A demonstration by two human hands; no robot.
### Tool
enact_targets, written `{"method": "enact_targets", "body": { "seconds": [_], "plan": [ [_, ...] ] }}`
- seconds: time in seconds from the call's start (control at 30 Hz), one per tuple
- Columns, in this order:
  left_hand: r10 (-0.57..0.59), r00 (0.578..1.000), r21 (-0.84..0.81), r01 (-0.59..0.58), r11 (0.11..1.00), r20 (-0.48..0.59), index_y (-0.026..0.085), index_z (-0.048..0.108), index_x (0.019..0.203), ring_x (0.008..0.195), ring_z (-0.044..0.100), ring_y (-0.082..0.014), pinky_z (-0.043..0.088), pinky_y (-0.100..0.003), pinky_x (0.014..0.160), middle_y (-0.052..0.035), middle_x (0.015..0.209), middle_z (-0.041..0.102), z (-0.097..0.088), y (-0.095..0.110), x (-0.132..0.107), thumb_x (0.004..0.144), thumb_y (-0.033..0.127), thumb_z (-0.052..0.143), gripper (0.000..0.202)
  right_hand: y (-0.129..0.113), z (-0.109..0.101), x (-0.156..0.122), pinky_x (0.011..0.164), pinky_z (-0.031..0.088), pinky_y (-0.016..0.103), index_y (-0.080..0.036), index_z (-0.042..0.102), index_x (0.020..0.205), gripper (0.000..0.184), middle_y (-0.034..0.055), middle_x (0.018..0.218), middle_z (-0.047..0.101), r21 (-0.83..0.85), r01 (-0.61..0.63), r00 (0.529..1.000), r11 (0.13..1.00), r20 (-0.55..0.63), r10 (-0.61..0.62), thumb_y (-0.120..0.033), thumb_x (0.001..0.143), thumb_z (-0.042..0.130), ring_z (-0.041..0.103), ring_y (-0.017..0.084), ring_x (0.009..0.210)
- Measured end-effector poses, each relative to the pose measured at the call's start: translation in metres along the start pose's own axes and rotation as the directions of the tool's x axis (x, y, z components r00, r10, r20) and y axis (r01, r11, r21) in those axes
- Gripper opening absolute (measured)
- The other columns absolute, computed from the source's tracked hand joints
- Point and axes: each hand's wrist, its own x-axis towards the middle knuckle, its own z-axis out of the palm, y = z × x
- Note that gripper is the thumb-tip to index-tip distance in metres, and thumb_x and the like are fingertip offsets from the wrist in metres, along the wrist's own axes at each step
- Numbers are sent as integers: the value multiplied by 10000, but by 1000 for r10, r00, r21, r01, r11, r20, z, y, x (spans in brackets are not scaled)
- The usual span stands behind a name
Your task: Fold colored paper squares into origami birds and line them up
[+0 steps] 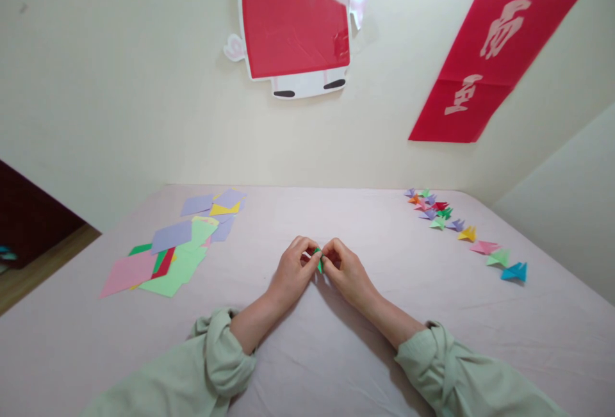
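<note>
A small folded piece of green paper (319, 263) is held up between my two hands at the middle of the table. My left hand (296, 269) pinches it from the left with thumb and fingers. From the other side, my right hand (344, 271) grips its right edge. The fingertips of both hands almost meet and cover most of the paper, so its full shape is hidden. Both hands are just above the pale pink cloth (307, 359).
Loose coloured paper sheets (166, 263) lie overlapping on the left. Several folded paper figures (485, 247) run in a line along the right side. Behind the table is a wall with a red-bodied cartoon cutout (295, 26) and a red banner (494, 45).
</note>
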Motion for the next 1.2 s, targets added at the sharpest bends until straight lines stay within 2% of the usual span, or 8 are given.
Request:
{"method": "enact_targets", "body": {
  "seconds": [0.27, 0.37, 0.47, 0.57, 1.03, 1.2],
  "plan": [
    [-24, 1000, -20, 24, 1000, 6, 178, 582, 794, 800, 562, -142, 473, -243, 683, -13, 825, 563, 0, -2, 1, 883, 289, 535, 149, 3, -1, -1, 607, 400, 254, -202, 501, 770, 123, -31, 691, 532, 96, -21, 999, 995, 34, 18, -289, 855, 524, 501, 135, 640],
    [-2, 1000, -5, 2, 1000, 10, 183, 614, 869, 842, 580, -148, 478, -255, 720, -23, 885, 593, -3, 1, 2, 866, 257, 557, 93, 5, -2, 0, 609, 403, 255, -202, 511, 778, 128, -27, 700, 535, 125, -32, 999, 992, 42, 27, -301, 859, 524, 505, 137, 649],
    [42, 998, 20, -42, 999, 39, 203, 641, 973, 895, 588, -160, 473, -271, 766, -33, 935, 622, -7, 4, 2, 866, 227, 551, 141, 7, -3, 1, 615, 408, 256, -203, 521, 801, 121, -24, 708, 542, 144, -38, 998, 989, 54, 31, -307, 863, 521, 509, 139, 655],
    [69, 996, 37, -71, 997, 55, 203, 664, 944, 885, 587, -164, 462, -280, 785, -36, 903, 633, -9, 6, 2, 878, 216, 528, 151, 9, -3, 1, 616, 407, 256, -203, 524, 812, 113, -23, 713, 550, 159, -32, 998, 987, 61, 23, -305, 862, 525, 510, 139, 660],
    [-42, 999, -36, 42, 998, -11, 176, 633, 823, 810, 595, -154, 468, -266, 747, -22, 826, 631, -6, 2, 2, 882, 291, 530, 166, 6, -5, 1, 601, 386, 252, -201, 539, 810, 112, -36, 688, 535, 144, -37, 996, 989, 90, 24, -299, 859, 519, 494, 129, 629],
    [-72, 997, -32, 72, 997, 19, 181, 605, 874, 798, 578, -149, 464, -262, 727, -21, 866, 617, -3, 1, 0, 856, 299, 555, 130, 9, -5, 4, 619, 418, 262, -200, 526, 778, 132, -24, 697, 544, 180, -40, 999, 983, 13, 38, -311, 850, 532, 521, 136, 644]
  ]
}}
